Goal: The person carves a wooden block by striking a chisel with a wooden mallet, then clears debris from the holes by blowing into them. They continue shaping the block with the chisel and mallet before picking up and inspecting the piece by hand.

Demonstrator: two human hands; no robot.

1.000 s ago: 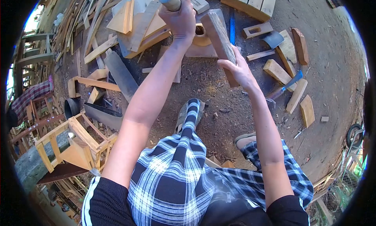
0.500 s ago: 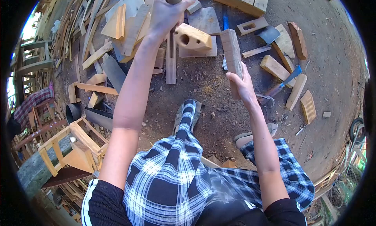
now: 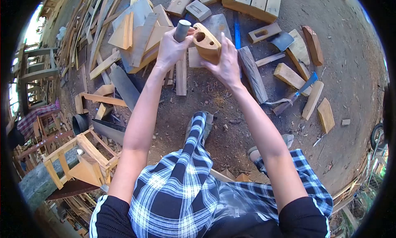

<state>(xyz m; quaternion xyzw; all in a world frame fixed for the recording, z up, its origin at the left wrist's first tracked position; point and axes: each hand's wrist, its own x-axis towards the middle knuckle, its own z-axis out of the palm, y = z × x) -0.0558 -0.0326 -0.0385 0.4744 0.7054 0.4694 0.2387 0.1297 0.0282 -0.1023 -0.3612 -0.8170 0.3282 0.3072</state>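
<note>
My left hand [image 3: 171,50] is closed round a grey round-handled tool [image 3: 182,30], held with its flat end up. The lower part of the tool is hidden behind the fist. Beside it, my right hand [image 3: 226,64] grips a pale wooden block with drilled holes [image 3: 208,48], thumb on the near side and fingers along the right. One large hole and smaller ones face up at me. Left fingertips reach right to the block's left edge. A long weathered wooden billet [image 3: 252,75] lies on the ground just right of my right hand.
A blue-bladed hatchet-like tool [image 3: 297,93] lies at right among wood offcuts [image 3: 312,99]. Stacked boards [image 3: 142,40] and long strips [image 3: 93,27] fill the left. A slatted wooden piece [image 3: 251,4] sits ahead. A small wooden frame [image 3: 78,155] stands at lower left.
My right hand has let go of the wooden billet, now on the ground, and moved left to take hold of the drilled block. My left hand has come lower, still holding the tool.
</note>
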